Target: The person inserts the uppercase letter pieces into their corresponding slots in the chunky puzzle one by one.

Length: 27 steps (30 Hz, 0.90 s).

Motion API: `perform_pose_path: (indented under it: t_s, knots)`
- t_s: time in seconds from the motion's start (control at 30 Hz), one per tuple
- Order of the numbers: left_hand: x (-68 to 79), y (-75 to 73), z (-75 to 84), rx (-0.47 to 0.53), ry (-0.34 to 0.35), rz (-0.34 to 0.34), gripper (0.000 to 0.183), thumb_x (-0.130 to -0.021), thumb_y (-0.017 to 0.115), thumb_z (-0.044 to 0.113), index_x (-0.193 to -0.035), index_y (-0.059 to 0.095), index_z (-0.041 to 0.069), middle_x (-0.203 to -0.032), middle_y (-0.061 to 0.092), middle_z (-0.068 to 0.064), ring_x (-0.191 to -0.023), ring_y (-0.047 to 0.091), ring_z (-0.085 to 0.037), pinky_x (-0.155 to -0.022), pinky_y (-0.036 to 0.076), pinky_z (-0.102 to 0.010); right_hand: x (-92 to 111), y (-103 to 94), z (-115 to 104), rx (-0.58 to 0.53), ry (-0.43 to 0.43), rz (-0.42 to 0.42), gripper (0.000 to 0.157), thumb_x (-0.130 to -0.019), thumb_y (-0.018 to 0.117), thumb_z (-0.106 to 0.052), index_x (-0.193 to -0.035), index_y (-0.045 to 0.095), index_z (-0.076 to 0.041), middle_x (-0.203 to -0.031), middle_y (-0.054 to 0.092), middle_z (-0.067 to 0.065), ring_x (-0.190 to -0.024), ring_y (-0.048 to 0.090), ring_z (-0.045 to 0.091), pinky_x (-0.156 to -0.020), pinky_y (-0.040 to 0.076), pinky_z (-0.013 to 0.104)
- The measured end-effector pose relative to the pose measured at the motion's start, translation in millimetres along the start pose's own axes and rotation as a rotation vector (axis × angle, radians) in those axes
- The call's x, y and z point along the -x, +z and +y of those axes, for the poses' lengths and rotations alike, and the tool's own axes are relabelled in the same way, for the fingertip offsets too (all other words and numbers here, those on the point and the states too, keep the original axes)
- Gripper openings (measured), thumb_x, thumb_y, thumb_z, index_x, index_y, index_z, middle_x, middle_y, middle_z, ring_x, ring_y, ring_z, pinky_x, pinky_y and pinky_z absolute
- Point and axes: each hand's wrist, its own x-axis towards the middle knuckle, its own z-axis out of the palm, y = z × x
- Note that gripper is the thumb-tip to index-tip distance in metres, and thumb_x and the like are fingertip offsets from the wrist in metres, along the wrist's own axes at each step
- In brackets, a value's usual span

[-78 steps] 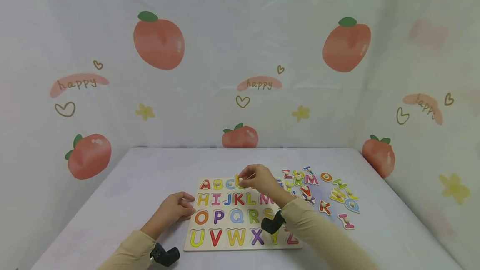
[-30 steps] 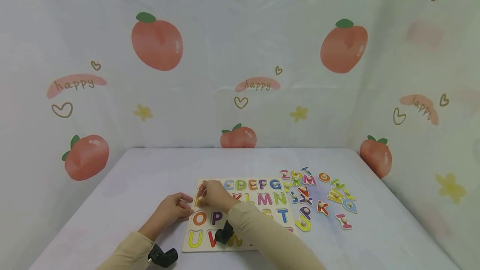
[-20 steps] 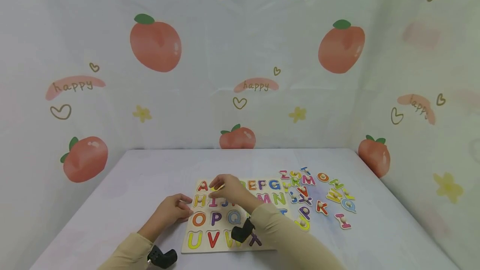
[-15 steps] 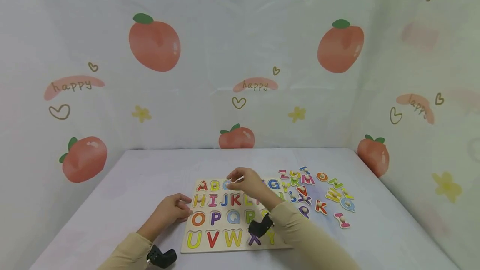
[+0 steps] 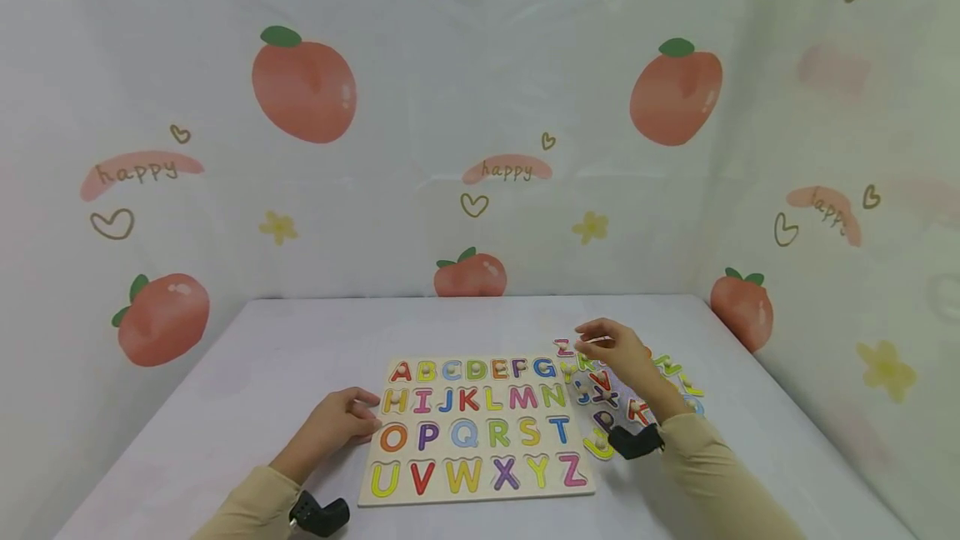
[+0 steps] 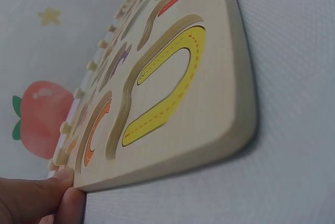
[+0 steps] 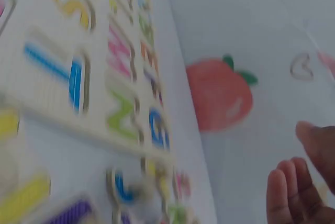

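A wooden alphabet puzzle board (image 5: 480, 501) lies flat on the table. Knobbed letter pieces sit in its whole top row and in the H slot (image 5: 395, 401); other slots show printed letters. My left hand (image 5: 335, 430) rests at the board's left edge, its thumb (image 6: 60, 179) touching the rim in the left wrist view. Over the loose letter pieces to the right hovers my right hand (image 5: 621, 357), fingers apart and holding nothing. Beneath it some pieces are hidden. The right wrist view is blurred, with that hand's fingertips (image 7: 287, 182) at the lower right.
Loose letters include a pink Z (image 5: 563, 347), a red V (image 5: 600, 380), a red K (image 5: 637, 412), a purple P (image 5: 603, 420) and a yellow U (image 5: 598, 445). A fruit-patterned curtain (image 5: 405, 215) stands behind the white table (image 5: 322, 332).
My right hand has brought a yellow H to the board, set it in the H slot and let go. It has then swung right over the loose letters. The left hand has stayed put.
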Motion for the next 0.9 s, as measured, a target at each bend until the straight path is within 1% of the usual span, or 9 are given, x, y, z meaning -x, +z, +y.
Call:
perform_pose_path:
  t_s: [0.17, 0.3, 0.4, 0.53, 0.7, 0.8, 0.9]
  knots:
    - [0.7, -1.8, 0.2, -0.006, -0.007, -0.006, 0.039, -0.079, 0.075, 0.004, -0.114, 0.061, -0.004, -0.082, 0.063, -0.007, -0.068, 0.058, -0.014, -0.061, 0.053, -0.027, 12.6, -31.7, 23.0, 0.033, 0.049, 0.048, 0.043, -0.094, 0.064, -0.024, -0.128, 0.055, 0.0, -0.116, 0.06, 0.018, -0.102, 0.063, 0.029, -0.085, 0.051, 0.034]
    - [1.1, -2.7, 1.1, -0.018, -0.008, -0.008, 0.038, -0.08, 0.075, 0.005, -0.114, 0.061, -0.004, -0.082, 0.063, -0.007, -0.069, 0.058, -0.014, -0.061, 0.053, -0.026, 23.4, -46.3, 35.6, 0.038, 0.075, 0.057, 0.045, -0.095, 0.062, -0.024, -0.13, 0.052, 0.001, -0.119, 0.058, 0.02, -0.106, 0.062, 0.036, -0.087, 0.054, 0.035]
    - [1.0, -2.3, 1.7, -0.021, -0.007, -0.008, 0.038, -0.08, 0.075, 0.005, -0.114, 0.061, -0.004, -0.082, 0.063, -0.007, -0.069, 0.058, -0.014, -0.061, 0.053, -0.026, 30.3, -52.3, 43.9, 0.041, 0.101, 0.061, 0.044, -0.095, 0.062, -0.026, -0.129, 0.053, 0.0, -0.12, 0.058, 0.02, -0.106, 0.062, 0.034, -0.085, 0.055, 0.03]
    - [1.0, -1.8, 2.1, -0.024, -0.008, -0.007, 0.038, -0.08, 0.075, 0.005, -0.114, 0.061, -0.004, -0.082, 0.062, -0.007, -0.069, 0.058, -0.014, -0.061, 0.053, -0.026, 39.7, -55.3, 52.2, 0.077, 0.123, 0.057, 0.042, -0.094, 0.064, -0.023, -0.125, 0.054, 0.003, -0.118, 0.059, 0.02, -0.102, 0.063, 0.027, -0.078, 0.053, 0.019]
    - [1.7, -0.9, 2.3, -0.006, -0.021, -0.011, 0.039, -0.08, 0.075, 0.005, -0.115, 0.06, -0.003, -0.083, 0.062, -0.007, -0.07, 0.058, -0.014, -0.063, 0.054, -0.026, 56.1, -60.2, 58.2, 0.118, 0.133, 0.017, 0.041, -0.091, 0.067, -0.021, -0.121, 0.056, 0.005, -0.111, 0.063, 0.019, -0.097, 0.065, 0.027, -0.074, 0.054, 0.022]
    - [2.5, -1.1, 2.9, -0.002, -0.027, -0.014, 0.039, -0.081, 0.075, 0.005, -0.116, 0.06, -0.003, -0.084, 0.061, -0.008, -0.07, 0.058, -0.015, -0.064, 0.055, -0.026, 66.3, -65.0, 60.2, 0.139, 0.142, -0.017, 0.04, -0.091, 0.067, -0.021, -0.12, 0.058, 0.004, -0.111, 0.064, 0.018, -0.095, 0.064, 0.025, -0.073, 0.053, 0.022]
    - [3.2, -1.3, 3.4, 0.007, -0.031, -0.016, 0.039, -0.081, 0.075, 0.005, -0.116, 0.06, -0.003, -0.084, 0.061, -0.008, -0.07, 0.058, -0.015, -0.064, 0.055, -0.026, 75.7, -70.6, 62.3, 0.162, 0.142, -0.04, 0.039, -0.09, 0.068, -0.02, -0.119, 0.059, 0.005, -0.111, 0.064, 0.018, -0.094, 0.064, 0.024, -0.073, 0.053, 0.02]
